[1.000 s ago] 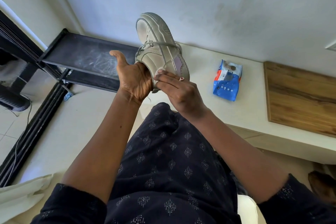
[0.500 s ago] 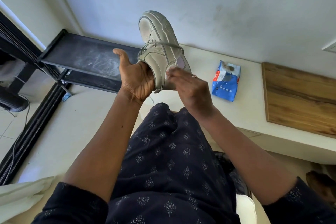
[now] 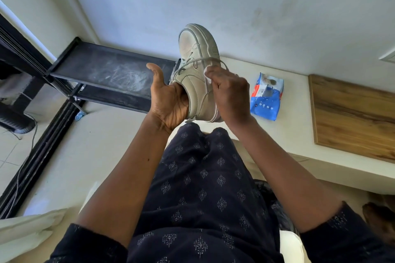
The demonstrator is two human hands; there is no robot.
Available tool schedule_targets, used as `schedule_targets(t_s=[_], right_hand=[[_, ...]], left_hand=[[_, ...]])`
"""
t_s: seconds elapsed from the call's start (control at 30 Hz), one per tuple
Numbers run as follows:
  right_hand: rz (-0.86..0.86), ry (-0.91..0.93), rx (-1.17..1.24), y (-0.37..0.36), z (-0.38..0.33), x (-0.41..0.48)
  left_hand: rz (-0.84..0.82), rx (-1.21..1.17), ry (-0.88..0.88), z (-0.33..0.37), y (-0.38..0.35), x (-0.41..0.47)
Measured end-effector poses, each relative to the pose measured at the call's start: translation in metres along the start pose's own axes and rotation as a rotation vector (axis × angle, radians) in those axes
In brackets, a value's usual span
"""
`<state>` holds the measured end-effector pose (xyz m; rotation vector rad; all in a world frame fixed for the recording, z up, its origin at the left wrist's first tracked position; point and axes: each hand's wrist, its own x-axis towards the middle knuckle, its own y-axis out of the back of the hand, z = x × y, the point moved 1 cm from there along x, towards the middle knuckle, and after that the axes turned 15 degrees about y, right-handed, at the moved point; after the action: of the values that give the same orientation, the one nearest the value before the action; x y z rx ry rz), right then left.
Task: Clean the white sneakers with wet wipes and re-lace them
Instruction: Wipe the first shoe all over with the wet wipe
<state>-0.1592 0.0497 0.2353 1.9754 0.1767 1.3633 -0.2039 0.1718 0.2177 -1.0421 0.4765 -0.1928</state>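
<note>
Your left hand (image 3: 168, 100) is gripping the sneaker (image 3: 198, 85) steady so your right hand (image 3: 232, 94), pinching a wipe (image 3: 208, 74), is reaching its side.

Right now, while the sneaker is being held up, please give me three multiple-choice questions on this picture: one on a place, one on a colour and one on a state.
1. Where does the pack of wipes lie?
A. on a chair
B. on the white ledge, left of the wooden board
C. in a drawer

2. What colour is most of the pack?
A. green
B. blue
C. yellow

3. What is the right hand doing?
A. pinching a wipe against the side of the sneaker
B. hanging idle
C. opening the pack

Answers:
1 B: the pack rests on the ledge beside the board.
2 B: its wrapper is mainly blue.
3 A: the fingers press the white wipe on the sneaker, which the left hand holds at the heel end.
</note>
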Motion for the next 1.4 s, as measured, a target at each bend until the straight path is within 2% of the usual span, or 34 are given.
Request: schedule_targets(t_s=[0.27, 0.47, 0.67, 1.13, 1.3, 1.4], right_hand=[[-0.068, 0.001, 0.015, 0.008, -0.023, -0.025], [-0.132, -0.004, 0.041, -0.001, -0.002, -0.003], [-0.206, -0.014, -0.098, -0.017, 0.029, 0.024], [-0.13, -0.115, 0.051, 0.001, -0.01, -0.024], [-0.141, -0.086, -0.059, -0.007, 0.009, -0.006], [-0.229, -0.09, -0.139, -0.011, 0.025, 0.012]], left_hand=[[-0.016, -0.005, 0.021, -0.005, 0.008, -0.001], [-0.033, 0.057, 0.042, -0.006, 0.002, -0.001], [-0.044, 0.076, 0.117, -0.016, -0.005, 0.002], [0.01, 0.008, 0.113, -0.017, 0.007, 0.005], [0.013, 0.091, 0.146, -0.016, -0.006, 0.003], [0.033, 0.117, 0.186, -0.02, -0.01, 0.002]])
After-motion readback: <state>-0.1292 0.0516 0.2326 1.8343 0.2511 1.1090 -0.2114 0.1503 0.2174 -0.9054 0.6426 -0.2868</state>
